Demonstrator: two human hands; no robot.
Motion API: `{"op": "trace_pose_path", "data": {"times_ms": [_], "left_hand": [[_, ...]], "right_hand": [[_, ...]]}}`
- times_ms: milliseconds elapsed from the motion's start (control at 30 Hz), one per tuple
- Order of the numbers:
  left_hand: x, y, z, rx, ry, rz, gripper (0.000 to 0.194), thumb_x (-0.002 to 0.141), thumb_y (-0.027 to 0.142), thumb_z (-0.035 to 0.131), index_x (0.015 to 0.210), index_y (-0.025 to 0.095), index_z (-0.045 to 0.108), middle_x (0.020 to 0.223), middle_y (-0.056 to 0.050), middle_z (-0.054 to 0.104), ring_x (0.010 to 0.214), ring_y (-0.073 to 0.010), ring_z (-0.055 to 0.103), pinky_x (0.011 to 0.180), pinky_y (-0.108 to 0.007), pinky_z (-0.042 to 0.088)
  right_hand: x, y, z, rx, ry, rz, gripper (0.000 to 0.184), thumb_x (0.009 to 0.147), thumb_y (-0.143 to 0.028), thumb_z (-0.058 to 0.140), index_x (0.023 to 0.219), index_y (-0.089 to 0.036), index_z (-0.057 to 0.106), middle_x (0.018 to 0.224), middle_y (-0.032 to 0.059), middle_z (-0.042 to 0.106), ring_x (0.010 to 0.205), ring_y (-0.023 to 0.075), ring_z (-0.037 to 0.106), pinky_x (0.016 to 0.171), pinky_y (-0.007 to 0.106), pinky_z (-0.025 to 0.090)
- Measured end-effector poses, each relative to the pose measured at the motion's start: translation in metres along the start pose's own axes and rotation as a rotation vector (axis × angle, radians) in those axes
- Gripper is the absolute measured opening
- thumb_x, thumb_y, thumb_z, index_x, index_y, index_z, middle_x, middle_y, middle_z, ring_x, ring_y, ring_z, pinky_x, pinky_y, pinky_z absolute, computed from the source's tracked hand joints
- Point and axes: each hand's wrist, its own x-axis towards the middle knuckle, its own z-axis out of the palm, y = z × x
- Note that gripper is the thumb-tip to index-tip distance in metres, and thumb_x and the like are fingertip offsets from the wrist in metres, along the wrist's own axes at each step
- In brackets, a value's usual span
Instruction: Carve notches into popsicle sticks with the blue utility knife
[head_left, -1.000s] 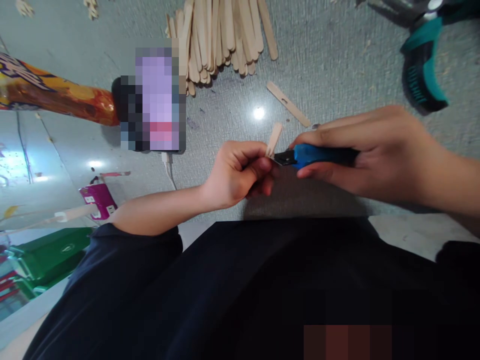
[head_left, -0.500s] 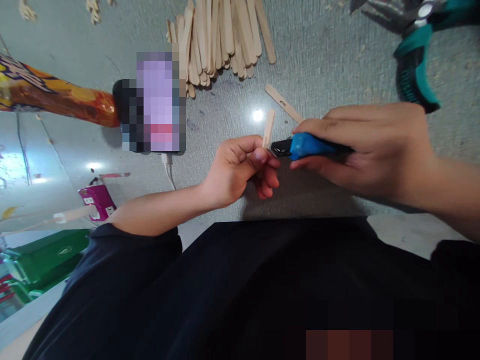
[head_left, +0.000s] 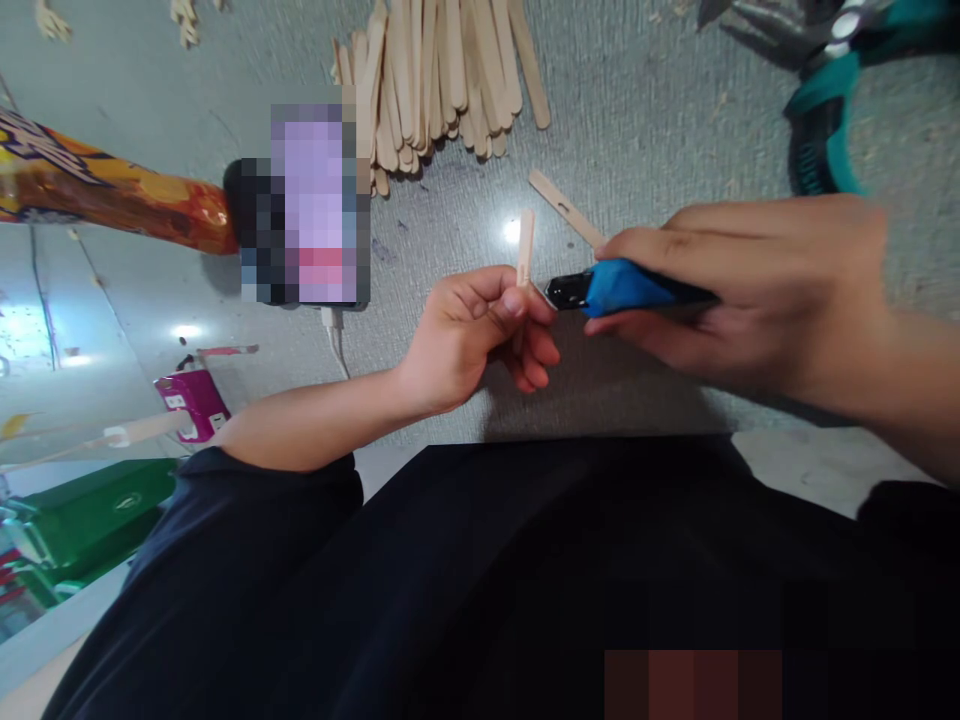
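Between thumb and fingers, my left hand (head_left: pixel 484 325) pinches a flat wooden craft stick (head_left: pixel 526 240), which points up from the grip. The stick bears small cut marks just above my thumb. My right hand (head_left: pixel 772 285) is wrapped round a blue and black utility knife (head_left: pixel 630 287). Its short blade points left, close to the stick and the left fingertips; whether it touches them I cannot tell. Above the knife lies a second craft stick (head_left: pixel 564 208) with a small slot in its middle, its lower end hidden behind my right hand.
A heap of craft sticks (head_left: pixel 442 80) lies at the top. Teal-handled pliers (head_left: pixel 825 120) are at upper right. On the left are a blurred-out phone (head_left: pixel 315 200) with a white cable (head_left: pixel 335 335), an orange snack packet (head_left: pixel 112 190) and a purple box (head_left: pixel 193 402).
The held stick has turned more upright and shifted slightly left. The knife blade has drawn back from the stick's cut, and my right hand has moved slightly up.
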Motion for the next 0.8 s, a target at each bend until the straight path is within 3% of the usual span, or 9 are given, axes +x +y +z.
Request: {"op": "trace_pose_path", "data": {"times_ms": [133,267,800], "left_hand": [[0.0,0.001,-0.001,-0.012,-0.032,0.017,0.049,0.108,0.066,0.088,0.097,0.02,0.076,0.075,-0.001,0.083,0.056,-0.0159,0.081,0.049,-0.02,0.062],[-0.001,0.001,0.0,0.003,-0.038,-0.002,0.053,0.105,0.07,0.09,0.097,0.019,0.076,0.074,-0.001,0.082,0.056,-0.0165,0.081,0.05,-0.021,0.063],[0.001,0.008,0.0,0.101,-0.011,0.07,0.054,0.104,0.07,0.091,0.094,0.019,0.078,0.073,-0.001,0.083,0.055,-0.0157,0.08,0.049,-0.021,0.063]], "right_hand": [[-0.016,0.012,-0.007,-0.064,0.035,0.013,0.039,0.12,-0.069,0.062,0.126,-0.037,0.084,0.088,0.0025,0.077,0.085,0.0284,0.077,0.066,0.041,0.043],[-0.018,0.018,-0.007,-0.082,0.086,-0.068,0.038,0.121,-0.067,0.064,0.119,-0.032,0.081,0.082,0.0004,0.071,0.073,0.0247,0.071,0.064,0.042,0.042],[-0.016,0.022,-0.006,-0.016,0.053,-0.04,0.045,0.121,-0.074,0.06,0.114,-0.035,0.082,0.087,-0.0011,0.08,0.076,0.0234,0.075,0.07,0.041,0.049]]}}
